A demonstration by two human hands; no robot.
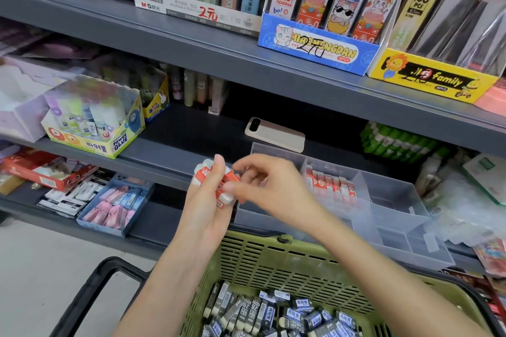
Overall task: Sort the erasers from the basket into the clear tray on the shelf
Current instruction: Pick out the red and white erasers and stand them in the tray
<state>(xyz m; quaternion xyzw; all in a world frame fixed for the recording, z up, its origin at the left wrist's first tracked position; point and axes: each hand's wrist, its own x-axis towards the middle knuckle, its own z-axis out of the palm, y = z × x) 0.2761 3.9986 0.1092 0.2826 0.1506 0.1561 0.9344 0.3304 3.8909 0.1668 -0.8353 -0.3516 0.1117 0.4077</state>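
Observation:
My left hand (pixel 204 213) holds a small bunch of red-sleeved white erasers (pixel 217 182) in front of the shelf edge, thumb up against them. My right hand (pixel 269 186) reaches in from the right and pinches the bunch with its fingertips. Behind my right hand stands the clear tray (pixel 383 216) on the shelf, with a row of red erasers (pixel 332 186) standing in its back left compartment. Below, the green basket (pixel 273 260) holds many dark blue-sleeved erasers (pixel 273 312).
A phone (pixel 275 134) lies on the shelf behind the tray. A glue-stick box (pixel 94 120) stands at the left, green glue sticks (pixel 394 142) at the right. A blue box of pink and blue erasers (pixel 117 205) sits lower left. The basket's black handle (pixel 90 298) hangs left.

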